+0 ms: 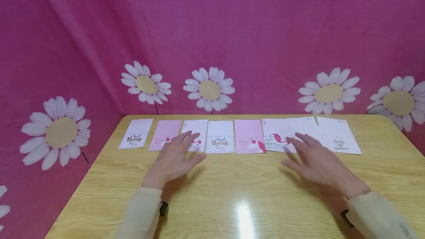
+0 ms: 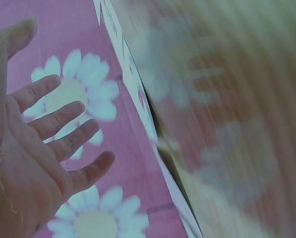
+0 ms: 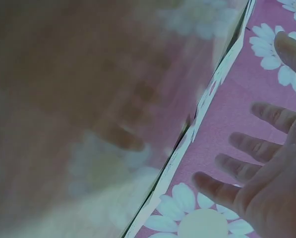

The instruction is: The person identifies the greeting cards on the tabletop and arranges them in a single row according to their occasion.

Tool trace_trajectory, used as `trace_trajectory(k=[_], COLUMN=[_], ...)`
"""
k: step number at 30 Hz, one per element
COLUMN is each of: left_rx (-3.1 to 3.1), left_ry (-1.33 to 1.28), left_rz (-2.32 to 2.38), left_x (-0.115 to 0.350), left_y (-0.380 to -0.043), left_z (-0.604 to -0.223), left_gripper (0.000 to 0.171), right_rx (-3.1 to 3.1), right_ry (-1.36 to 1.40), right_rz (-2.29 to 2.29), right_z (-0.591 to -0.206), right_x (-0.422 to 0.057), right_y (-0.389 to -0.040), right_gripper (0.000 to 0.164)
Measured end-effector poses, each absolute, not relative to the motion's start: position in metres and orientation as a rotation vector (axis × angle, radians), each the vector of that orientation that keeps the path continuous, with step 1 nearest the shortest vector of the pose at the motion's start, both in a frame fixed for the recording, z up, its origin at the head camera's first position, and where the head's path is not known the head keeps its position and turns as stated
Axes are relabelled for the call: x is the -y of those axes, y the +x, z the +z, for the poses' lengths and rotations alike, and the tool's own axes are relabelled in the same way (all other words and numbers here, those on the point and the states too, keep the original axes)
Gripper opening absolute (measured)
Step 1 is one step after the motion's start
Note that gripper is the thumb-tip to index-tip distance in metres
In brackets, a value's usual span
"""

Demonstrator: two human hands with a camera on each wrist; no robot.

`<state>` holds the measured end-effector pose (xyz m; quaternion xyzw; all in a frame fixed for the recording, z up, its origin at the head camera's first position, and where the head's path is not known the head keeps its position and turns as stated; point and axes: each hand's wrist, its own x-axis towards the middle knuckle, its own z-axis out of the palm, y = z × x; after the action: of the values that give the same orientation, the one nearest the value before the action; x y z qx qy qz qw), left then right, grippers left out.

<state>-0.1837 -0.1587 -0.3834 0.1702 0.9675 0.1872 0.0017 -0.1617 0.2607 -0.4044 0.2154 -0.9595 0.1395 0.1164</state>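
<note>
"How are your hands?"

"My left hand (image 1: pixel 174 161) is spread, fingers relaxed, above the wooden table (image 1: pixel 212 191). My right hand (image 1: pixel 317 163) is spread much the same way, well apart from it."

"What's by the left one?"

"From the head view, its fingers partly cover a pink card (image 1: pixel 167 130) and a white flamingo card (image 1: pixel 196 126). A 'Thank You' card (image 1: pixel 135 134) lies farther left; a matching 'Thank You' card (image 1: pixel 220 132) sits just right of the flamingo."

"And the right?"

"It's in front of another flamingo card (image 1: pixel 273 130), with a diamond card (image 1: pixel 338 132) beyond on the right. A pink unicorn card (image 1: pixel 249 130) lies between my hands."

"Where's the row?"

"Along the table's far edge, before a magenta daisy-print cloth (image 1: pixel 265 28)."
</note>
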Motion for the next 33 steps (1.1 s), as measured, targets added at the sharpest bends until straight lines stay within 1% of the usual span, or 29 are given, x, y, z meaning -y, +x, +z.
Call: trace_trajectory(k=[4, 11, 13, 19, 27, 33], left_rx=[-2.978, -2.943, -2.931, -2.891, -2.871, -2.858], left_ry=[0.574, 0.742, 0.789, 0.860, 0.968, 0.975], left_rz=[0.592, 0.538, 0.515, 0.464, 0.301, 0.116], left_x=[0.134, 0.085, 0.070, 0.030, -0.018, -0.037], left_y=[-0.196, -0.219, -0.226, -0.247, -0.273, -0.282], left_z=[-0.384, -0.381, -0.380, -0.383, -0.387, -0.391], left_gripper=[0.073, 0.071, 0.071, 0.068, 0.073, 0.079], right_rx=[2.816, 2.914, 2.932, 2.990, 3.082, 3.159], right_ry=[0.664, 0.661, 0.663, 0.674, 0.631, 0.588], right_rz=[0.406, 0.397, 0.390, 0.434, 0.477, 0.516], right_z=[-0.404, -0.398, -0.396, -0.395, -0.396, -0.390], right_x=[-0.263, -0.270, -0.271, -0.275, -0.280, -0.282], right_y=[-0.180, -0.207, -0.213, -0.230, -0.253, -0.266], right_gripper=[0.071, 0.069, 0.071, 0.085, 0.098, 0.103])
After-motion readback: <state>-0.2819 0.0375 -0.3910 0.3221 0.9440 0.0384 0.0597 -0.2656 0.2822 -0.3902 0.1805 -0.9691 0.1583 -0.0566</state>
